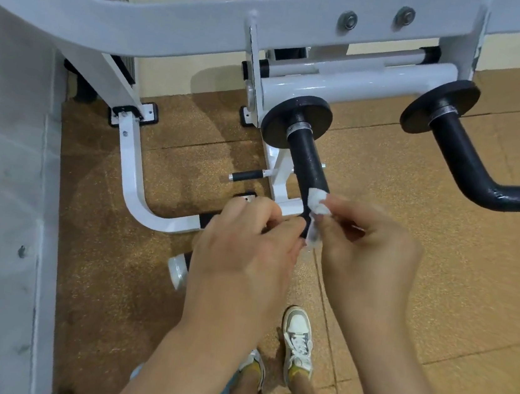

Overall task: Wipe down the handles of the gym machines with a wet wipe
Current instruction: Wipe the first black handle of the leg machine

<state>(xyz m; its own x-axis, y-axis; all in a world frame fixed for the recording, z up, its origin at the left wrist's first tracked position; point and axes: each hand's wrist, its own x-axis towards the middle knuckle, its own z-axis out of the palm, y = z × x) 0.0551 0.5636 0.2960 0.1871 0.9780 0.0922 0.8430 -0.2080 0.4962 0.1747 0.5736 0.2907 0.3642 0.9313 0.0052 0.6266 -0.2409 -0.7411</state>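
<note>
Left hand (246,244): back turned to the camera, knuckles up, fingers curled in toward the other hand. What the fingertips close on is hidden behind the hand.
Right hand (367,242): back also up, thumb and forefinger pinching a crumpled white wet wipe (318,204), the remaining fingers folded loosely beneath.
Hands together: fingertips just beside each other at mid-frame, the wipe between them.
Left forearm (186,361): bare, reaching up from the bottom edge, angled slightly right.
Right forearm (393,377): bare, entering from the lower right, angled up and left.
Wrists: both roughly straight, with the two arms converging in a narrow V.
</note>
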